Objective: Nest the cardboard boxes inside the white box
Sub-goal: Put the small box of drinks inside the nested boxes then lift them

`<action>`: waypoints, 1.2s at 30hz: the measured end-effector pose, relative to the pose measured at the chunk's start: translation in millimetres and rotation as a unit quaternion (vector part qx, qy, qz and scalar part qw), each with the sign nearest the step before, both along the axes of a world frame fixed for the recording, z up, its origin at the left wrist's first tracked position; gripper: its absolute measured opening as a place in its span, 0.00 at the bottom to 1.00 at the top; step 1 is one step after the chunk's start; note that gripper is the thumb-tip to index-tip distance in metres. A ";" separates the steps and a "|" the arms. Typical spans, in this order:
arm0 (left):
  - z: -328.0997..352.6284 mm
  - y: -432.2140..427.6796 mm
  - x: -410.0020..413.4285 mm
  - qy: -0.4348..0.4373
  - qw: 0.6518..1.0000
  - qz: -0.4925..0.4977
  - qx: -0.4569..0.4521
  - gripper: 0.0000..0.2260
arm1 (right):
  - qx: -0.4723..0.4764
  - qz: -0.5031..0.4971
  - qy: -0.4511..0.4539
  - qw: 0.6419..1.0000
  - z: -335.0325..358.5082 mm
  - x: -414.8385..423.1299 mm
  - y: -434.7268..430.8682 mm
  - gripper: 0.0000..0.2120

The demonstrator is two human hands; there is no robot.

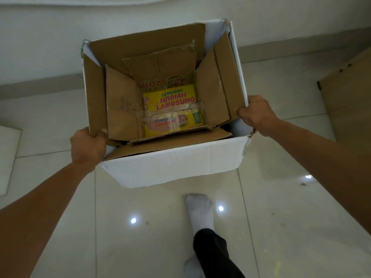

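A large white box (176, 163) stands open on the tiled floor in front of me. Inside it sits a brown cardboard box (148, 41) with its flaps up, and a smaller cardboard box (120, 105) is nested inside that one. At the bottom lies a yellow printed box (172, 101) with red and green lettering. My left hand (88, 146) grips the near left flap of the cardboard box. My right hand (256, 114) holds the near right flap at the white box's rim.
My feet in white socks (199, 209) stand just behind the white box. A brown board or cabinet (349, 93) is at the right edge. A white slab (8, 157) lies at the left. A wall runs behind the box.
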State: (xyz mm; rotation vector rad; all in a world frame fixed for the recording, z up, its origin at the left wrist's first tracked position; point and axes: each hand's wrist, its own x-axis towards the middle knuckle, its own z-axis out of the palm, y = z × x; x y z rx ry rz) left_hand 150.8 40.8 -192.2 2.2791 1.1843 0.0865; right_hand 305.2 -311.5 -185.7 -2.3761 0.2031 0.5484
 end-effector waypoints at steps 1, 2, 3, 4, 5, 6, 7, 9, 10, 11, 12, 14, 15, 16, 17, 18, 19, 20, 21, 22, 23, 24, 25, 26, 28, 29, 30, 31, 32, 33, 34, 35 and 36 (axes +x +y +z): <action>4.0 -9.7 -3.4 -0.006 1.000 -0.005 -0.004 0.13 | -0.001 -0.002 -0.003 1.000 4.5 -4.7 -9.6 0.13; 7.6 -19.9 -7.3 -0.010 1.000 -0.009 -0.008 0.13 | -0.003 -0.002 -0.006 1.000 9.2 -9.3 -20.0 0.13; 10.5 -30.3 -10.9 -0.012 1.000 -0.010 -0.012 0.13 | -0.008 -0.002 -0.008 1.000 13.7 -13.2 -30.7 0.14; 12.6 -40.6 -14.1 -0.013 1.000 -0.009 -0.013 0.13 | -0.015 -0.001 -0.011 1.000 17.5 -16.6 -41.0 0.14; 13.5 -51.2 -17.3 -0.012 1.000 -0.006 -0.013 0.13 | -0.022 -0.001 -0.013 1.000 20.5 -20.0 -51.4 0.15; 13.7 -62.4 -19.9 -0.009 1.000 -0.004 -0.013 0.14 | -0.028 -0.001 -0.016 0.999 22.8 -22.9 -62.0 0.15; 13.2 -74.4 -21.5 -0.008 1.000 0.000 -0.015 0.14 | -0.031 -0.001 -0.018 0.999 24.2 -24.9 -73.3 0.15; 12.2 -99.5 -22.9 -0.008 1.000 0.007 -0.019 0.13 | -0.031 -0.004 -0.021 0.999 25.1 -26.6 -97.7 0.16; 11.4 -112.5 -22.8 -0.009 1.000 0.009 -0.023 0.13 | -0.030 -0.006 -0.021 0.999 25.1 -26.8 -110.6 0.16; 10.3 -126.4 -22.3 -0.009 1.000 0.009 -0.027 0.13 | -0.029 -0.008 -0.021 0.999 24.5 -27.2 -124.5 0.16; 9.4 -141.4 -21.1 -0.008 1.000 0.009 -0.029 0.13 | -0.027 -0.009 -0.020 0.999 23.3 -27.3 -139.4 0.16; 7.9 -174.2 -16.9 -0.003 1.000 0.008 -0.025 0.13 | -0.022 -0.010 -0.016 1.000 20.0 -27.7 -172.6 0.16; 6.9 -191.2 -14.3 -0.002 1.000 0.008 -0.023 0.13 | -0.021 -0.012 -0.013 1.000 17.8 -27.4 -190.0 0.16; 5.9 -208.3 -12.1 -0.002 1.000 0.009 -0.022 0.13 | -0.017 -0.011 -0.008 1.000 15.2 -26.7 -207.4 0.15; 3.7 -225.8 -9.9 -0.003 1.000 0.011 -0.021 0.13 | -0.013 -0.012 -0.003 1.000 12.2 -25.7 -225.1 0.15; 0.5 -244.6 -7.3 -0.004 1.000 0.011 -0.022 0.13 | -0.010 -0.014 0.001 1.000 9.2 -24.1 -243.9 0.15; -4.3 -264.6 -5.2 -0.004 1.000 0.011 -0.024 0.13 | -0.008 -0.017 0.004 1.000 6.2 -22.0 -263.2 0.15; -9.7 -284.1 -4.1 -0.004 1.000 0.012 -0.028 0.13 | -0.009 -0.017 0.007 1.000 2.8 -19.2 -281.2 0.15; -15.8 -303.4 -3.2 -0.004 0.999 0.012 -0.032 0.12 | -0.011 -0.017 0.013 1.000 0.0 -17.2 -298.7 0.16; -22.8 -322.5 -2.2 -0.005 0.999 0.011 -0.036 0.12 | -0.014 -0.018 0.019 1.000 -2.5 -15.6 -316.2 0.17; -29.1 -340.4 -0.5 -0.007 0.999 0.011 -0.037 0.12 | -0.016 -0.021 0.026 0.999 -5.4 -14.0 -333.4 0.17; -33.6 -356.3 2.4 -0.009 0.999 0.011 -0.035 0.12 | -0.014 -0.024 0.031 0.999 -9.7 -12.2 -349.7 0.17; -36.5 -369.3 7.0 -0.013 0.999 0.010 -0.030 0.12 | -0.012 -0.027 0.034 0.999 -14.8 -10.6 -364.9 0.17; -37.8 -379.5 12.6 -0.015 1.000 0.009 -0.024 0.13 | -0.010 -0.029 0.035 0.999 -19.8 -9.6 -378.3 0.17; -38.0 -392.7 25.8 -0.013 1.000 0.009 -0.018 0.14 | -0.006 -0.030 0.029 0.999 -27.5 -4.8 -397.5 0.18; -38.1 -397.8 32.1 -0.011 1.000 0.011 -0.014 0.14 | -0.003 -0.028 0.023 0.999 -30.3 0.0 -404.0 0.18; -38.2 -403.0 37.7 -0.011 1.000 0.014 -0.010 0.15 | -0.006 -0.025 0.015 1.000 -31.9 5.4 -408.7 0.18; -38.6 -408.8 42.7 -0.013 1.000 0.017 -0.006 0.14 | -0.021 -0.020 0.003 1.000 -32.6 11.3 -412.5 0.18; -39.0 -414.8 47.2 -0.016 1.000 0.020 -0.003 0.14 | -0.051 -0.009 -0.015 0.999 -33.2 17.3 -415.5 0.18; -39.7 -420.5 51.6 -0.018 1.000 0.023 -0.001 0.13 | -0.095 0.010 -0.041 0.995 -33.0 22.2 -417.9 0.18; -40.0 -425.7 55.7 -0.019 1.000 0.025 0.001 0.13 | -0.141 0.036 -0.075 0.987 -32.3 25.5 -419.6 0.19; -40.0 -429.4 59.6 -0.019 1.000 0.025 0.002 0.12 | -0.180 0.067 -0.111 0.975 -31.4 27.1 -420.1 0.20; -39.9 -432.3 63.1 -0.019 1.000 0.023 0.000 0.12 | -0.211 0.103 -0.146 0.961 -31.5 27.7 -420.2 0.24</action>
